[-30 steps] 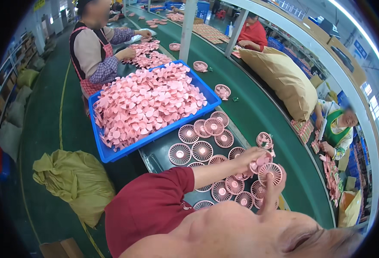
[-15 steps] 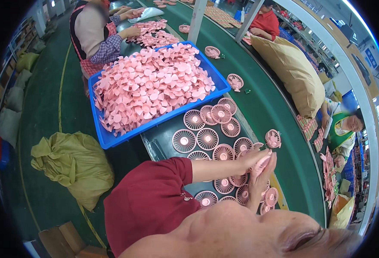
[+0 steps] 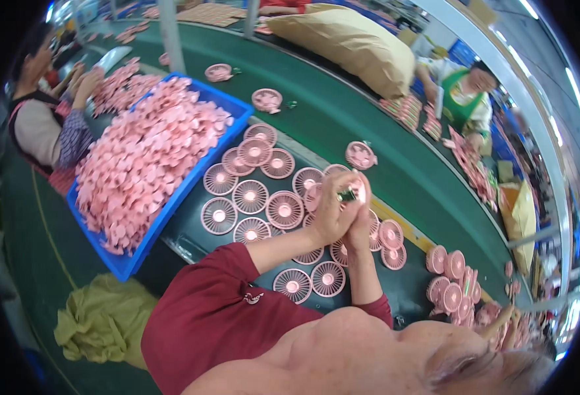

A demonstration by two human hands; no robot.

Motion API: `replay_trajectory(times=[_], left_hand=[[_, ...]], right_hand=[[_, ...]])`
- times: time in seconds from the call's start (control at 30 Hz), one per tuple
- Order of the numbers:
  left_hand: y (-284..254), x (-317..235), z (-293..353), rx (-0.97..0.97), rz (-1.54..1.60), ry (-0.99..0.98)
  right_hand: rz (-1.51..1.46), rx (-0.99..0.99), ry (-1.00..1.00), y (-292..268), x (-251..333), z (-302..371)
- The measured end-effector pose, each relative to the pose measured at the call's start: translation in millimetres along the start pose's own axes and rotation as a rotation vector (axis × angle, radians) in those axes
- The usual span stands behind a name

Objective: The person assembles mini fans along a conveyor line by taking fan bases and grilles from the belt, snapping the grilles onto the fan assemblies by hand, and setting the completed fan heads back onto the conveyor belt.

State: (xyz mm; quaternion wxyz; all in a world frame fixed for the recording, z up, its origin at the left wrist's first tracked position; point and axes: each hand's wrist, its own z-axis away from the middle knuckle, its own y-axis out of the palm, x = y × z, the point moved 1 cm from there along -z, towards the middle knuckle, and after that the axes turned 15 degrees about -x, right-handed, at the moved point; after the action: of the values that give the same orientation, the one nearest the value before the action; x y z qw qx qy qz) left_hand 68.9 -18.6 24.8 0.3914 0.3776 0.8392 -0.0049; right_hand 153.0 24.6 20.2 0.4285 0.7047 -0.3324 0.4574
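Observation:
Both my hands meet above the worktable, closed round one pink fan housing. My left hand wraps it from the left, and my right hand presses against it from the right. A small green circuit board shows between the fingers; most of the housing is hidden. Under and around my hands lie several round pink fan grilles, some overlapping. Just beyond my fingers, a pink fan housing with parts inside rests on the green conveyor belt.
A blue tray heaped with pink fan blades stands left. More fan housings lie along the belt. Stacked pink fan parts stand at right. A co-worker in a green apron sits across the belt, another person far left.
My view has swung to the right, so the tray and belt appear further left. My hands have turned the fan housing, and its green circuit board now shows.

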Motion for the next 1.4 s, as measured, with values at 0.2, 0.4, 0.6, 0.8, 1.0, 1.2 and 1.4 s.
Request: replay_trajectory(times=[0.2,0.4,0.6,0.8,1.0,1.2,1.4], left_hand=[[26.0,36.8,-21.7,0.466,-0.249,-0.159],[41.1,129.2,-65.5,0.624,-0.528,0.076],[100.0,204.6,-72.5,0.725,-0.74,-0.024],[120.7,227.5,-62.0,0.833,-0.862,-0.05],[98.1,206.2,-65.7,0.575,-0.753,-0.113],[43.8,139.2,-68.4,0.418,0.079,-1.039],[8.7,74.3,-30.2,0.399,0.461,-1.302]], right_hand=[[0.332,-0.236,-0.13,-98.9,-1.8,-69.8],[1.516,-0.737,-0.439,-217.4,9.3,-67.4],[1.122,-0.124,-0.401,-176.2,7.0,-24.0],[1.339,0.188,-0.388,-124.5,4.7,1.6],[1.039,0.133,-0.375,-135.3,8.5,-11.7],[0.565,-0.209,-0.198,-123.2,32.6,-22.9],[0.898,-0.317,-0.831,-74.8,35.4,-31.3]])
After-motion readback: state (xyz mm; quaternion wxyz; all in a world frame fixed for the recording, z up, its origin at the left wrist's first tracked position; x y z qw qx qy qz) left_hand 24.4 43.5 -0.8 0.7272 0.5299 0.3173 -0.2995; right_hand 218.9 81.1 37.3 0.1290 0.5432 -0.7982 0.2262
